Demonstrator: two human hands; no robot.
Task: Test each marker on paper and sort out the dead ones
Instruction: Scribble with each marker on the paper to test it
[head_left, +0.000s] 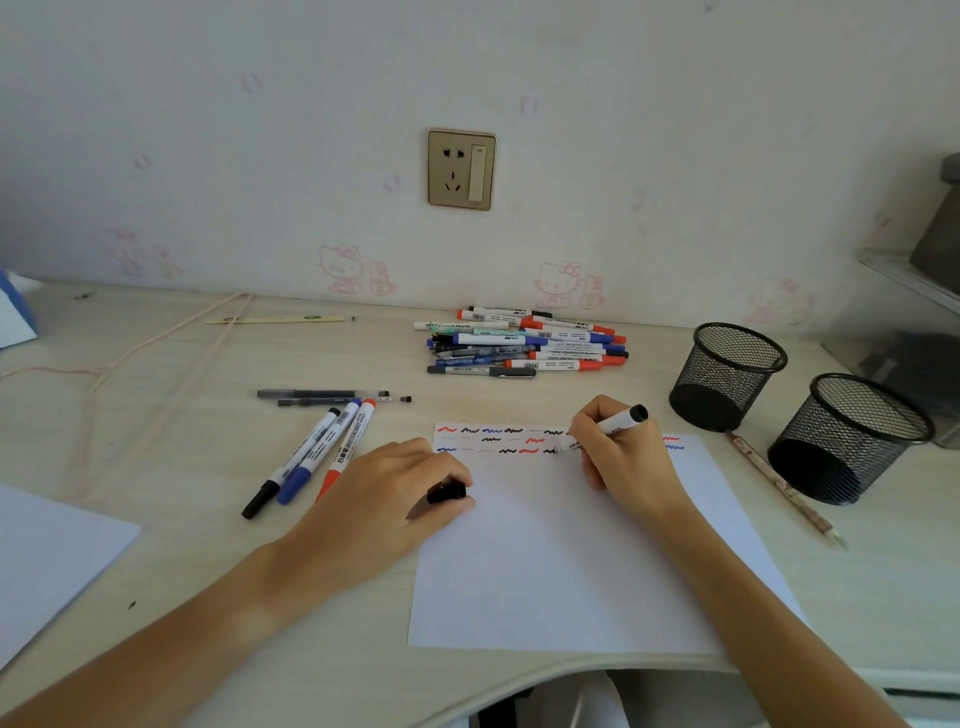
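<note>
We held the black marker pinched in our right hand, its tip touching the paper at the third row of squiggles. Our left hand gripped the black cap and rested on the sheet's left edge. We judged that a faint line could be lost among crowded marks, or the sheet could slide if that hand lifted. Left of the cap lay five sorted pens; beyond the tip sat the untested pile. Right of the marker stood two mesh cups and a pencil. The desk was pale wood; behind it, cartoon wallpaper and a socket.
</note>
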